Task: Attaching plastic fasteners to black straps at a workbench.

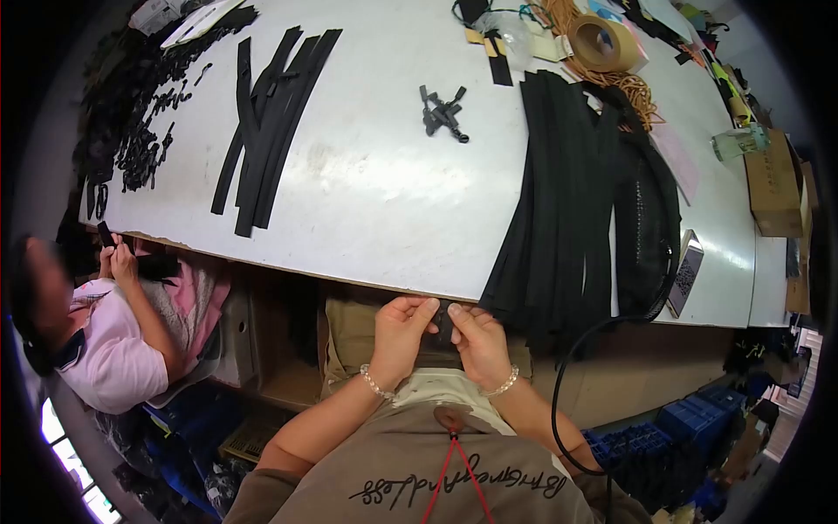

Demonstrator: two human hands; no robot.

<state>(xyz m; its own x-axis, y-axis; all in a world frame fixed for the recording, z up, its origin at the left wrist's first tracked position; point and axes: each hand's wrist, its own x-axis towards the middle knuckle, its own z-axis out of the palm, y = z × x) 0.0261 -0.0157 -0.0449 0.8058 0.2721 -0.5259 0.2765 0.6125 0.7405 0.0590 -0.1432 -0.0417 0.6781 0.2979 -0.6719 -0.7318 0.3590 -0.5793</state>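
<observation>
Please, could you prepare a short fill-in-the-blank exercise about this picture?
The left hand and right hand grip a small dark piece; each wrist wears a beaded ____.
Long black strips lie on a ____ tabletop.
The thin cord across the shirt is ____.

Missing words: bracelet; white; red.

Between your left hand (pixel 403 334) and right hand (pixel 478 338), at the table (pixel 375 192)'s near edge, is a small piece (pixel 444 327). From there, a parts cluster (pixel 443 116) lies at twelve, loose strips (pixel 272 140) between ten and eleven, a parts heap (pixel 140 164) at ten, a strip bundle (pixel 559 201) between one and two, a tape roll (pixel 626 51) beyond it at one, a phone (pixel 687 272) between two and three, a co-worker (pixel 122 354) at nine.
</observation>
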